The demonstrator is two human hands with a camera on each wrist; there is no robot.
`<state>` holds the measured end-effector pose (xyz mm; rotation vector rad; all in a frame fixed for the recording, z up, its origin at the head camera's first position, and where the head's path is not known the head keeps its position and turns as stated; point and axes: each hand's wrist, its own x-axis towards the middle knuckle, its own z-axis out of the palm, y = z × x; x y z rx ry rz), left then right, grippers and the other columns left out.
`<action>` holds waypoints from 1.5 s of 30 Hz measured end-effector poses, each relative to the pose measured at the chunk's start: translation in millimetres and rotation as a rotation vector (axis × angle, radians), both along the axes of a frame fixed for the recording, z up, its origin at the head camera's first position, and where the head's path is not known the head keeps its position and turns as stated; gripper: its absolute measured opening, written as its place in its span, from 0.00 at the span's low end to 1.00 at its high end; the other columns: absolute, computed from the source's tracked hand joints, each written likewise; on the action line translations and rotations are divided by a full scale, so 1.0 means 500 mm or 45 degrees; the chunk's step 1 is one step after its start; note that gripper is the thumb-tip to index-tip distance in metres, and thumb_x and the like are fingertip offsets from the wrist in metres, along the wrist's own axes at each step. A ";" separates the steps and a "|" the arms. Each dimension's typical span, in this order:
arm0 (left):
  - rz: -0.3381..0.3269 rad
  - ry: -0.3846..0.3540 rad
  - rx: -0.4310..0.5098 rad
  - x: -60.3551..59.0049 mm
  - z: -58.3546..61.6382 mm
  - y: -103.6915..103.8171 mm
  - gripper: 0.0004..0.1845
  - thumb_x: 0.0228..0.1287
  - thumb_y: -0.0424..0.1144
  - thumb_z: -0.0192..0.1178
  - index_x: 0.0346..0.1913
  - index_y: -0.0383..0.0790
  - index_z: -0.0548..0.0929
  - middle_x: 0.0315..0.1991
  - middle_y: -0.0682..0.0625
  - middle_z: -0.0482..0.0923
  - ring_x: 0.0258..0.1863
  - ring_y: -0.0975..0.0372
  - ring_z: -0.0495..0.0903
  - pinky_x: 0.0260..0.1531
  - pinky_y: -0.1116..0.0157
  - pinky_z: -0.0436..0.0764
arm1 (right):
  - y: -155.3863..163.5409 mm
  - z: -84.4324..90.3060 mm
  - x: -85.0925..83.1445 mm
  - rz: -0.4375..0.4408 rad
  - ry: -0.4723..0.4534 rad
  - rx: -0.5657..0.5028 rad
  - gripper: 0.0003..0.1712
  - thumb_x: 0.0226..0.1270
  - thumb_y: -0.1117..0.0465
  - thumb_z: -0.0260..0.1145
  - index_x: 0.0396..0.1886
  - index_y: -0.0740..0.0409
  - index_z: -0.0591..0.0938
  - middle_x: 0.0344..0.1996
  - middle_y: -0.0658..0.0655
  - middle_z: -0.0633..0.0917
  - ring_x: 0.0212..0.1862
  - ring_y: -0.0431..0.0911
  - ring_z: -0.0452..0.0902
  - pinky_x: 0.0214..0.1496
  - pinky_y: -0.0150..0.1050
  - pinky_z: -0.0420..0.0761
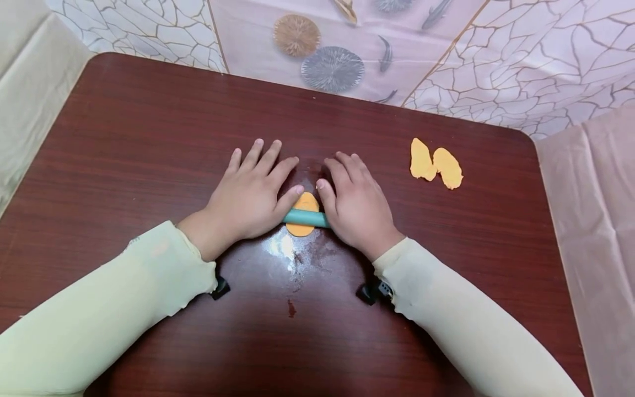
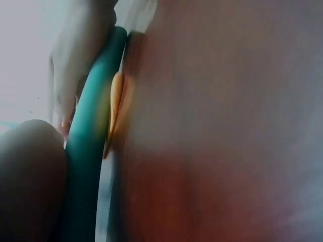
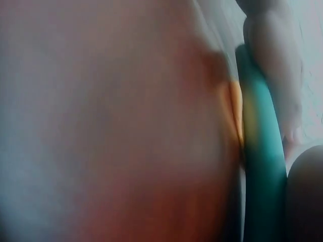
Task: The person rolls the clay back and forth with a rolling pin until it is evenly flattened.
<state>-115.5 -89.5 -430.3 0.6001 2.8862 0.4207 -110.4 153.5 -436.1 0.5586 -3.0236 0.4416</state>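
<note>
A teal rolling pin [image 1: 306,218] lies across a small flat piece of orange dough [image 1: 303,203] in the middle of the dark wooden table [image 1: 149,138]. My left hand [image 1: 250,190] presses flat on the pin's left end, fingers stretched forward. My right hand [image 1: 354,201] presses on its right end the same way. Both ends of the pin are hidden under the palms. The left wrist view shows the teal pin [image 2: 91,146] against the thin orange dough [image 2: 115,108]. The right wrist view shows the pin [image 3: 260,151] beside the dough [image 3: 233,113], blurred.
Two flattened orange dough pieces [image 1: 435,164] lie side by side at the table's far right. A patterned plastic sheet [image 1: 446,49] covers the surface beyond the far edge. Pale cloth [image 1: 30,82] hangs at the left. A shiny smear [image 1: 285,248] marks the wood near the pin.
</note>
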 end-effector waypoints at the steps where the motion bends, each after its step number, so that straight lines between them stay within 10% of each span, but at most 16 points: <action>1: -0.020 0.003 -0.009 0.007 -0.002 -0.001 0.43 0.86 0.74 0.32 0.92 0.56 0.60 0.95 0.43 0.43 0.94 0.40 0.39 0.88 0.29 0.43 | 0.000 -0.001 0.010 0.023 -0.011 0.017 0.39 0.94 0.36 0.42 0.85 0.55 0.73 0.87 0.63 0.70 0.90 0.63 0.59 0.92 0.59 0.60; 17: -0.160 0.005 -0.066 0.062 -0.003 -0.014 0.49 0.80 0.81 0.38 0.93 0.59 0.55 0.95 0.47 0.40 0.95 0.42 0.37 0.89 0.31 0.44 | 0.017 0.000 0.082 0.299 0.013 0.236 0.44 0.93 0.35 0.44 0.93 0.55 0.58 0.94 0.58 0.54 0.95 0.58 0.45 0.93 0.59 0.56; 45: 0.132 -0.079 -0.040 -0.134 0.012 -0.003 0.45 0.86 0.74 0.24 0.94 0.55 0.52 0.95 0.41 0.35 0.94 0.38 0.31 0.88 0.29 0.33 | -0.005 0.017 -0.132 -0.131 -0.043 0.180 0.36 0.94 0.45 0.42 0.89 0.57 0.66 0.89 0.64 0.64 0.93 0.60 0.53 0.96 0.49 0.48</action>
